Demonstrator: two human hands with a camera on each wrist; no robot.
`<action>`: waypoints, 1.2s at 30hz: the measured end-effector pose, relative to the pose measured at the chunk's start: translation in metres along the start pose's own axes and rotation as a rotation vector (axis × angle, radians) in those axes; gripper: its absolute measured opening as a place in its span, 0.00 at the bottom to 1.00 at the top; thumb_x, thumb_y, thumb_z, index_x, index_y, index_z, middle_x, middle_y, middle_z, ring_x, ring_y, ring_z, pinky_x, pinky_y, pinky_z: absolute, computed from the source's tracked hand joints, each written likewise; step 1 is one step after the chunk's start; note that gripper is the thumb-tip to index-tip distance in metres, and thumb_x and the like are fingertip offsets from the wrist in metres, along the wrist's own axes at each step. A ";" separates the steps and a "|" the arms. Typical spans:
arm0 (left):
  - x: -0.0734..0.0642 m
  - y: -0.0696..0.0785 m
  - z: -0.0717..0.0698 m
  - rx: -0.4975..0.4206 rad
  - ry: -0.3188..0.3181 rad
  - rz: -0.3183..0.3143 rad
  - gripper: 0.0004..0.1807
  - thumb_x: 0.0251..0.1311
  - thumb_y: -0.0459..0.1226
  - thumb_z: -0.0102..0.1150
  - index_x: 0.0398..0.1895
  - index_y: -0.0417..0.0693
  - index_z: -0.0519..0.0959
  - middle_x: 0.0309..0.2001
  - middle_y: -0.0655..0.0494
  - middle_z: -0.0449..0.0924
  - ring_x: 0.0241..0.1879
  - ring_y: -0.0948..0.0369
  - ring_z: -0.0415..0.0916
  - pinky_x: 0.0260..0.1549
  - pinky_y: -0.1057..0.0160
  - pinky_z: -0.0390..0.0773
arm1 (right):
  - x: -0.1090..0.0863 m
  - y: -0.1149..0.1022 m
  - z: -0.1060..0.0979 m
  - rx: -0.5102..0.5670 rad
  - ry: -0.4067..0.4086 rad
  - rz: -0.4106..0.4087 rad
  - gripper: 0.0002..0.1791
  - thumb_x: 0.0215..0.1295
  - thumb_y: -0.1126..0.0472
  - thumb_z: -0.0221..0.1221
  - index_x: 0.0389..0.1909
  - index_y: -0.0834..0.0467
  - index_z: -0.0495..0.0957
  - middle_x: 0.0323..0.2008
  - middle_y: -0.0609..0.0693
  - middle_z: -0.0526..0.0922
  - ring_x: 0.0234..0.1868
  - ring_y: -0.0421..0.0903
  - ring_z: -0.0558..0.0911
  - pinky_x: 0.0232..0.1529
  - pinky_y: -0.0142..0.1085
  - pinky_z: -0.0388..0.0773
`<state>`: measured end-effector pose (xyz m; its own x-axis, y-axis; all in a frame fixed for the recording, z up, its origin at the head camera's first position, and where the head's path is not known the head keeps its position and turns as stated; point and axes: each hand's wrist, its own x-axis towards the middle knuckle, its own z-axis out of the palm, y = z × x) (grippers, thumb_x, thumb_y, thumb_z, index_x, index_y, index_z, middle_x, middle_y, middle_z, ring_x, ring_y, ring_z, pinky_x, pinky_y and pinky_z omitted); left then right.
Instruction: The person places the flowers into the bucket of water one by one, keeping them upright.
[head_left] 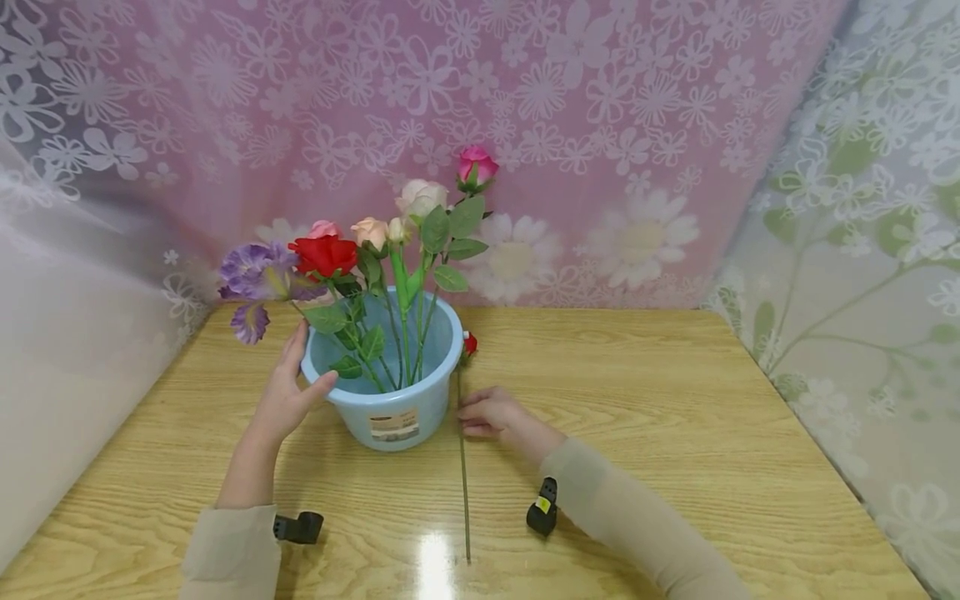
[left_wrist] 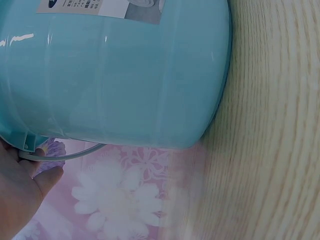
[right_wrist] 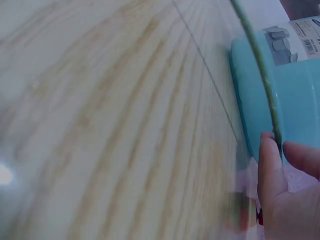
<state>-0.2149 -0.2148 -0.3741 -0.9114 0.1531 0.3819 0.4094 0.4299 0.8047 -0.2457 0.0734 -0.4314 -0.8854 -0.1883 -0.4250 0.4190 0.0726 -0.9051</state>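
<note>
A light blue plastic bucket [head_left: 393, 421] stands upright on the table, full of flowers: a purple iris [head_left: 258, 271], a red rose [head_left: 326, 254], pale roses [head_left: 422, 198] and a taller pink rose [head_left: 477, 165]. At its left rim my left hand [head_left: 281, 404] grips, thumb over the front rim and fingers outside; the left wrist view shows those fingers by the end of the bucket's handle [left_wrist: 75, 154]. Just right of the bucket, my right hand [head_left: 498, 417] pinches the long thin stem [right_wrist: 265, 75] of a red flower [head_left: 470, 344] between thumb and fingers. The bucket partly hides its bloom.
The wood-grain table [head_left: 637, 400] extends to the right and in front of the bucket. Behind it hangs a pink flowered curtain [head_left: 562, 108], with patterned cloth [head_left: 862, 292] at the right side. A black camera hangs at each wrist.
</note>
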 end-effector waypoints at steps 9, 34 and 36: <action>0.000 -0.003 0.000 0.007 0.001 0.011 0.46 0.53 0.38 0.55 0.67 0.37 0.38 0.67 0.38 0.36 0.65 0.45 0.36 0.58 0.44 0.46 | -0.007 -0.006 -0.007 0.035 0.004 -0.041 0.16 0.55 0.76 0.54 0.45 0.73 0.69 0.33 0.59 0.77 0.27 0.44 0.77 0.30 0.32 0.78; 0.001 -0.004 0.000 0.002 0.002 0.022 0.46 0.54 0.39 0.55 0.68 0.39 0.37 0.67 0.39 0.35 0.65 0.46 0.36 0.57 0.43 0.46 | -0.048 -0.060 -0.045 0.245 -0.015 -0.271 0.16 0.57 0.76 0.50 0.48 0.71 0.65 0.30 0.52 0.79 0.28 0.43 0.81 0.29 0.29 0.77; 0.001 -0.004 0.000 0.004 0.002 0.020 0.46 0.54 0.39 0.55 0.68 0.38 0.37 0.67 0.39 0.35 0.65 0.45 0.36 0.57 0.43 0.46 | -0.052 -0.067 -0.047 0.266 -0.030 -0.287 0.13 0.58 0.76 0.50 0.44 0.69 0.65 0.28 0.51 0.78 0.28 0.42 0.81 0.29 0.29 0.77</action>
<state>-0.2172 -0.2168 -0.3768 -0.9031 0.1601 0.3984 0.4270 0.4308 0.7950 -0.2366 0.1242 -0.3494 -0.9696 -0.1925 -0.1509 0.1961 -0.2432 -0.9499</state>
